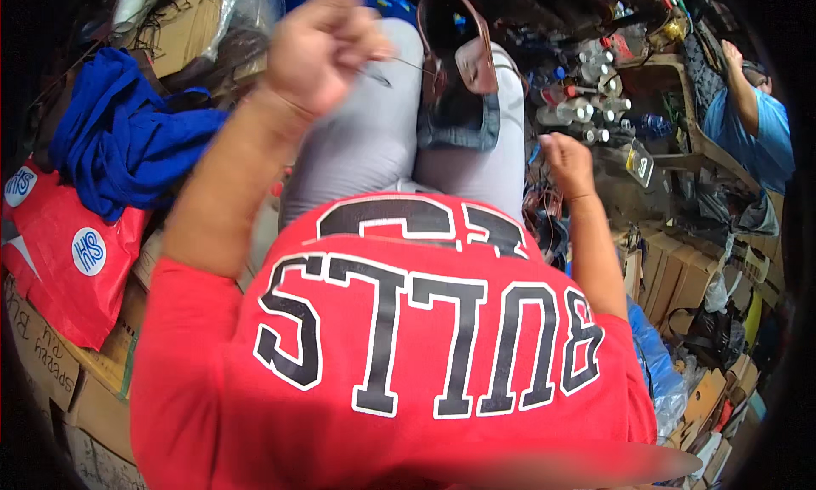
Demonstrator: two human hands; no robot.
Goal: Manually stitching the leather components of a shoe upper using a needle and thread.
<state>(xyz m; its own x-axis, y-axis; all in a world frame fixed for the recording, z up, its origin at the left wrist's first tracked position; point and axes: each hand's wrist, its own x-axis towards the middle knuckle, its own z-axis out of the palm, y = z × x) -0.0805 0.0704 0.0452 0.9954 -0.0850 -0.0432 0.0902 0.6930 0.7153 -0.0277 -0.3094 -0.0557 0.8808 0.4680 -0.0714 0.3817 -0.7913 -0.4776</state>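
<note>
A brown leather shoe (476,63) with a dark opening rests across my thighs, mostly over the right one. Its heel-like end in dark blue (463,133) points toward me. My left hand (327,44) is raised to the left of the shoe, its fingers curled and partly blurred. A thin dark thread (408,63) runs between this hand and the shoe, with a small loop hanging below the fingers. To the right of my right thigh is my right hand (567,160), closed with thumb and fingers together. What it holds, if anything, cannot be made out.
Several clear bottles (582,112) stand at the right beside a wooden frame (722,154). Another person (748,120) in light blue is at the far right. On the left lie a blue cloth (127,133), a red bag (76,243) and cardboard boxes (38,345).
</note>
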